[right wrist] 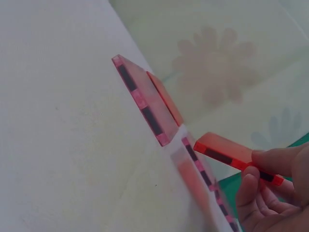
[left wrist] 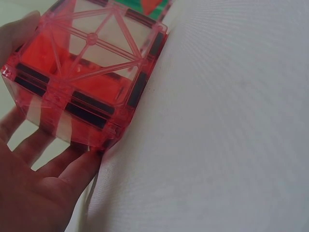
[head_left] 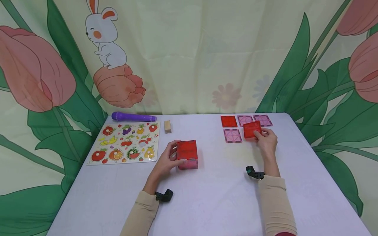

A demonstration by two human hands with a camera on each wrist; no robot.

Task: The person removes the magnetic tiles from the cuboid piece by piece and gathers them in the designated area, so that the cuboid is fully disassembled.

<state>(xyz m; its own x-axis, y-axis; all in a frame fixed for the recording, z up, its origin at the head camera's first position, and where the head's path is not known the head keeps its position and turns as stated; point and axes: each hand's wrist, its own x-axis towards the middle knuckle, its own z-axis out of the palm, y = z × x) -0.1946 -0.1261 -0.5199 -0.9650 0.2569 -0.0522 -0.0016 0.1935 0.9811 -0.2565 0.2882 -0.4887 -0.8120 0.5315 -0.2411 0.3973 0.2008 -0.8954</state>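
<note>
Red plastic tiles formed a box (head_left: 187,150), which was held by the left hand (head_left: 167,157), its thumb and fingers spread to the box's width and curled against its sides. A red tile (head_left: 250,129) was pinched between the thumb and fingers of the right hand (head_left: 267,141) and was held above the table (head_left: 218,200). Beyond this hand and to its left, three pink tiles (head_left: 232,135) and another red tile (head_left: 228,121) were laid flat. A fruit board (head_left: 119,149) was positioned left of the left hand.
</note>
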